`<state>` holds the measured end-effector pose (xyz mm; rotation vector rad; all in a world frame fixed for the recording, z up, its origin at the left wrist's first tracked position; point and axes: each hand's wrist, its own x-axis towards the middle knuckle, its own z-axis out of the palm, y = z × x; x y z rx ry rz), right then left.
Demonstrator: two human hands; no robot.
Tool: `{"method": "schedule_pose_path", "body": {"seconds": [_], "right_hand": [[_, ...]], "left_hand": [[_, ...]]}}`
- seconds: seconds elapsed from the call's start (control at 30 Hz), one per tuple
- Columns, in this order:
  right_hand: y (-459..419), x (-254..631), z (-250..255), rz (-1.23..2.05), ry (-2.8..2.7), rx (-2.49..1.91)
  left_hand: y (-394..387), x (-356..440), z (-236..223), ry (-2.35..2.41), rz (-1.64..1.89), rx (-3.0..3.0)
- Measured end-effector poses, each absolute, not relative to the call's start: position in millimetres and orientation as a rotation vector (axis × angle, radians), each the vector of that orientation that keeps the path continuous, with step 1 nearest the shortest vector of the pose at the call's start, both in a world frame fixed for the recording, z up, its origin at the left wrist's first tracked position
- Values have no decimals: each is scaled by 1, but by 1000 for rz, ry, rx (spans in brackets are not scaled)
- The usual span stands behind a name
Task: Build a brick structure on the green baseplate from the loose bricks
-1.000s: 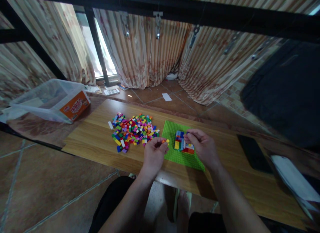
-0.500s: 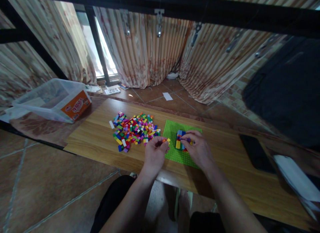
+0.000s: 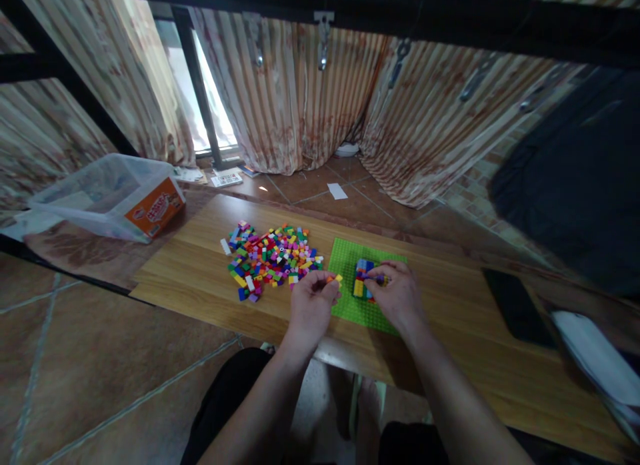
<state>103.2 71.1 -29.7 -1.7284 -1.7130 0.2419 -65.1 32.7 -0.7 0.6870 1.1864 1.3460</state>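
My left hand (image 3: 311,305) is closed, with small orange and yellow toy bricks (image 3: 336,278) pinched between thumb and fingertips. It hovers by the left edge of a green studded baseplate (image 3: 345,252). On that plate stands a block of joined bricks (image 3: 360,286) in blue, yellow, red and other colours. Over its right side my right hand (image 3: 400,295) is closed, its thumb and fingers pinching a purple brick (image 3: 379,278) at the built block. The fingers partly cover the block, so whether the purple brick is attached I cannot tell.
A heap of loose coloured bricks (image 3: 273,255) lies on the wooden table (image 3: 190,265), left of the baseplate. A clear plastic box (image 3: 107,198) with an orange label stands at the far left. A black phone-like slab (image 3: 515,308) and a white item (image 3: 595,358) lie at the right.
The view has shifted slightly. Both hands keep nearly the same place and grip; the right fingers have moved very little at the block.
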Motion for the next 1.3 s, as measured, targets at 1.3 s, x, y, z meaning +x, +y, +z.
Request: {"method": "schedule_pose_path", "body": {"seconds": [1.3], "right_hand": [[86, 113, -47, 478, -1502, -1738]], "left_hand": [[36, -104, -1, 1280, 1446, 668]]}}
